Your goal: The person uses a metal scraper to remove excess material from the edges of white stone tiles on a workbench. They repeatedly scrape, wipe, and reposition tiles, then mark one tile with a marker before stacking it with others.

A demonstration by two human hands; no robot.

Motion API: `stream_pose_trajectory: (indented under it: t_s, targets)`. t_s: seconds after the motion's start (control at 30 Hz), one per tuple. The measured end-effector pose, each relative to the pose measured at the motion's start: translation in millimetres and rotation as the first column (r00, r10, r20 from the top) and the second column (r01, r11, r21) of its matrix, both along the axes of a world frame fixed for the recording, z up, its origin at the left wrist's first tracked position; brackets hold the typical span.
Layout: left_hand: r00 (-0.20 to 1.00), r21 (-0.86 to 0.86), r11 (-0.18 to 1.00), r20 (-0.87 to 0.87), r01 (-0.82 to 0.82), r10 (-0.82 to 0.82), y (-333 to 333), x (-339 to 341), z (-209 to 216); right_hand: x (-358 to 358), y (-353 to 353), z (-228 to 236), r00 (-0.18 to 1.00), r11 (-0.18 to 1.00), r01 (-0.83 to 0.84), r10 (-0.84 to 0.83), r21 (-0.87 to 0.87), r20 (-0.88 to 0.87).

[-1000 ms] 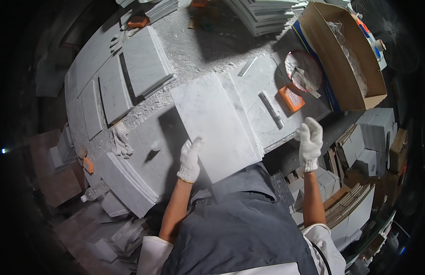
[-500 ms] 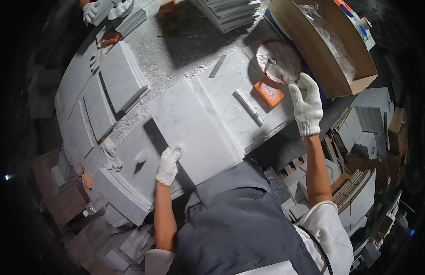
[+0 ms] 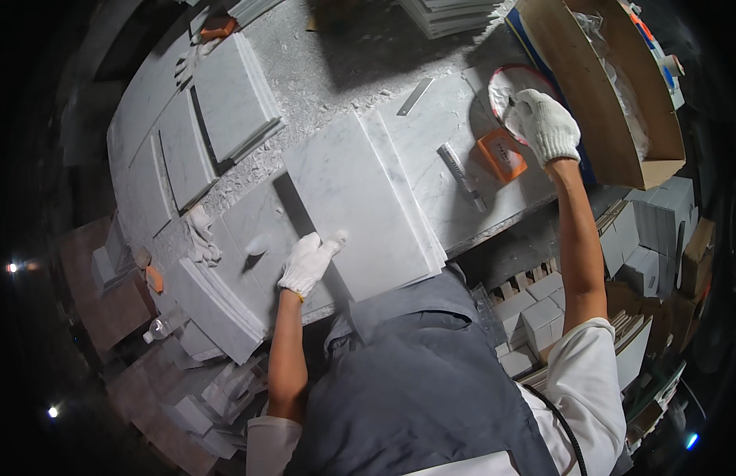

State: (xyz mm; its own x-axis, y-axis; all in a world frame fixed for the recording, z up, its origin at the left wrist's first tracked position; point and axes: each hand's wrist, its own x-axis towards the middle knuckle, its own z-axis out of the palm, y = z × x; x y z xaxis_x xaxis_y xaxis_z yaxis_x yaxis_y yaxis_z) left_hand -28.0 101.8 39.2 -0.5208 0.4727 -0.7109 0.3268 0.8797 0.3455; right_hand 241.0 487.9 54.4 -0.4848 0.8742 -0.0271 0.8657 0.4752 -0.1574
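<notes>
My left hand (image 3: 307,263), in a white knit glove, lies at the left edge of a pale grey stone tile (image 3: 352,190), its fingers stretched onto the top face. That tile lies on top of a few others, near my apron. At the upper right my right hand (image 3: 547,127), gloved too, is curled over a round bowl with a red rim (image 3: 504,79). Its fingers are bent closed inside the rim; whatever they hold is hidden. Just below the bowl sits an orange block (image 3: 503,155). A marked metal bar (image 3: 461,176) and a flat steel strip (image 3: 415,97) lie nearby.
Tile stacks (image 3: 234,95) cover the table's left side, with loose gloves (image 3: 201,234) among them. A long cardboard box (image 3: 614,103) holding plastic film stands beyond my right hand. Another tile stack (image 3: 447,20) is at the back. White cartons (image 3: 661,214) stand to the right.
My right hand has gone from open beside the bowl to curled over it. My left fingers have moved further onto the tile. The whole view has shifted.
</notes>
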Motion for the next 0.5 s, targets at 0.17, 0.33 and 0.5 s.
stream_pose_trajectory:
  t_s: [0.17, 0.33, 0.5]
  targets:
    - [0.978, 0.016, 0.993, -0.174, 0.116, -0.112, -0.9, 3.6, -2.0, 27.4, -8.2, 8.3, 0.979, 0.996, 0.077, -0.066, 0.051, -0.194]
    - [0.997, 0.054, 0.998, -0.065, -0.041, 0.044, -2.5, 6.9, -8.1, 27.2, -58.4, -10.5, 0.422, 0.823, 0.23, -0.566, -0.52, -0.709]
    - [0.999, 0.003, 0.999, -0.009, -0.04, 0.04, -4.3, 3.1, -11.3, 14.4, -74.8, -44.2, 0.289, 0.804, 0.278, -0.592, -0.526, -0.752]
